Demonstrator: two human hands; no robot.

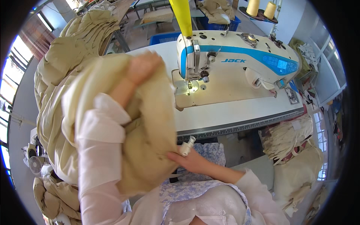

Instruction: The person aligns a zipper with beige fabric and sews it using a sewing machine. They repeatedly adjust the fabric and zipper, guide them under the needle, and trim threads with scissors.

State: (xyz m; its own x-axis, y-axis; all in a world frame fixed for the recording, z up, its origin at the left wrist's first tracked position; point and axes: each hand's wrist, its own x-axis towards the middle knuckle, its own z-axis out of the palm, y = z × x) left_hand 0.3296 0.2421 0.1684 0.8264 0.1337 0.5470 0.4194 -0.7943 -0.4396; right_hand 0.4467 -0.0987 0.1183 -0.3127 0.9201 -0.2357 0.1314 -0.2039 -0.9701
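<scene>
A large bunched piece of tan fabric (144, 150), perhaps a garment, hangs in front of me, left of the sewing machine (232, 60). My left hand (145, 66) lies over its upper part; motion blur smears the fingers, so their grip cannot be made out. Low on the fabric's right edge, my right hand (190, 160) pinches the cloth with thumb and fingers. A small white plastic piece (187, 147) sticks up at that hand; how it is held is not clear. The machine's lit needle area (191, 87) is just right of the fabric.
More tan fabric (56, 101) is heaped along the left side. A white table (213, 118) with a ruler strip (240, 128) on its front edge carries the machine. Cream cloth bundles (296, 161) lie at the right. Behind stand a blue crate (165, 38) and thread cones (253, 7).
</scene>
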